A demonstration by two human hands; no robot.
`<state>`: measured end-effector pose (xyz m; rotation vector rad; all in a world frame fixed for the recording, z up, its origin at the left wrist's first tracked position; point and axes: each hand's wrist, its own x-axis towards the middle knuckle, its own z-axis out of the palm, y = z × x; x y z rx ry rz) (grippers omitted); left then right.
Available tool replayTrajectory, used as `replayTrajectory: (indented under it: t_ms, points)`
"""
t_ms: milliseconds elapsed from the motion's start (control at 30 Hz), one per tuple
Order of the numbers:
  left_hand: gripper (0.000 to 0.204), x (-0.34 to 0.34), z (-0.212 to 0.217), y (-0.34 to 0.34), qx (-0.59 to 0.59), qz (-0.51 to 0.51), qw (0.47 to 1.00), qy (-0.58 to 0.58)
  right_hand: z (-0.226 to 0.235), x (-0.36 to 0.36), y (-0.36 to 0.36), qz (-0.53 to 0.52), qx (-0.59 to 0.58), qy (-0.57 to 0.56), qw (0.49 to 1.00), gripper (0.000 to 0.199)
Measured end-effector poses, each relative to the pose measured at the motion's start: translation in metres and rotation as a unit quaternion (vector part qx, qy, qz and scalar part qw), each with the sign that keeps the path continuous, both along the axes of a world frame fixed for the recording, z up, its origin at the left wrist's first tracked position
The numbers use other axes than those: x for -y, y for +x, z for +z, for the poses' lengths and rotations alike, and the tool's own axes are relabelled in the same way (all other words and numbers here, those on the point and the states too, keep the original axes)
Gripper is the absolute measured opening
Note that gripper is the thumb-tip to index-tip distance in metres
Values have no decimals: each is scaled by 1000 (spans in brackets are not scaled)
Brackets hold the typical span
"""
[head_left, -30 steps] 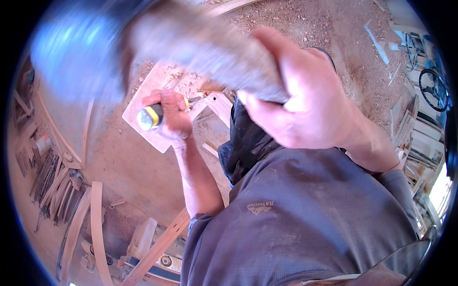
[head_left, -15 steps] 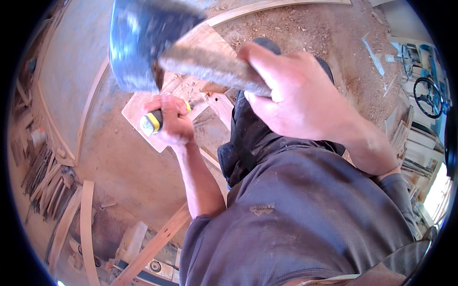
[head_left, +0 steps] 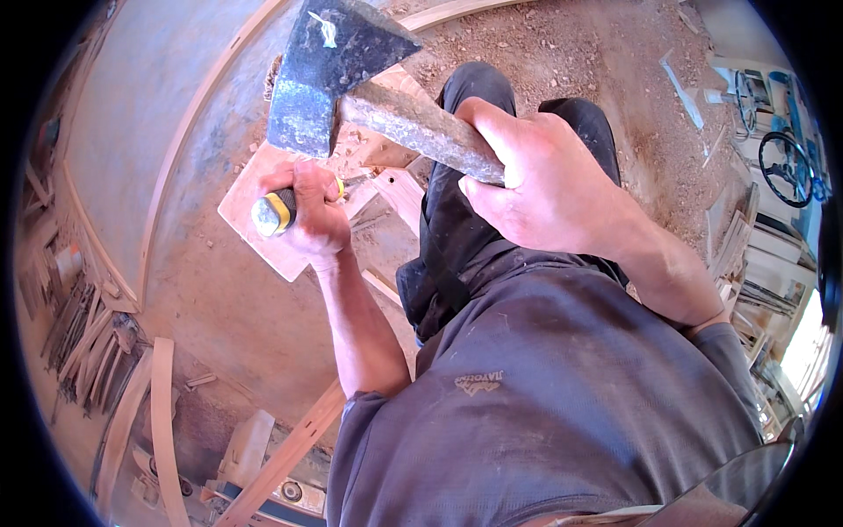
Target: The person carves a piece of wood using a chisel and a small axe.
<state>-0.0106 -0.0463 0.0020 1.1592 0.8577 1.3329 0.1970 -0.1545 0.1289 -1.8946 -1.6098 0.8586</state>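
Wooden strips and curved offcuts (head_left: 83, 338) are lying along the left edge of the dusty floor (head_left: 228, 307), well apart from the work. Next comes the left hand (head_left: 309, 215), its fingers clenching around the yellow-and-black handle of a chisel (head_left: 279, 209), whose blade is pointing right and down onto a pale wooden board (head_left: 263, 230) resting on the floor. Above it a dark steel hatchet (head_left: 332, 75) is hanging, head just over the chisel's butt, while the right hand (head_left: 549, 189) is gripping its worn handle with fingers wrapped tight. To strike well, I judge the flat of the head should be meeting the butt squarely, with the chisel kept steady and the knuckles clear. Chips are gathering near the board's upper edge. A dark-trousered knee (head_left: 479, 97) is crowding the board's right edge, and cluttered shelving (head_left: 764, 263) is standing farther right.
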Motion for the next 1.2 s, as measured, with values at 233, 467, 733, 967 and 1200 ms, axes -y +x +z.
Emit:
replayTrajectory:
  t_ms: [233, 467, 733, 967, 1200]
  points:
    - [18, 5, -7, 5, -6, -1, 1000, -5, 28, -9, -5, -7, -1, 37, 999, 31]
    - [17, 3, -32, 5, -114, -17, 985, 126, 4, -14, -16, 170, 185, 68, 966, 28]
    - [24, 5, -33, 6, -158, 31, 968, 190, 33, -10, -19, 126, 71, 119, 982, 24]
    - [37, 10, -18, 9, -125, 18, 985, 121, 17, -15, -12, 161, 165, 7, 973, 25]
    - [23, 11, -29, 19, -85, -4, 992, 96, 20, -13, -18, 164, 124, 52, 977, 26]
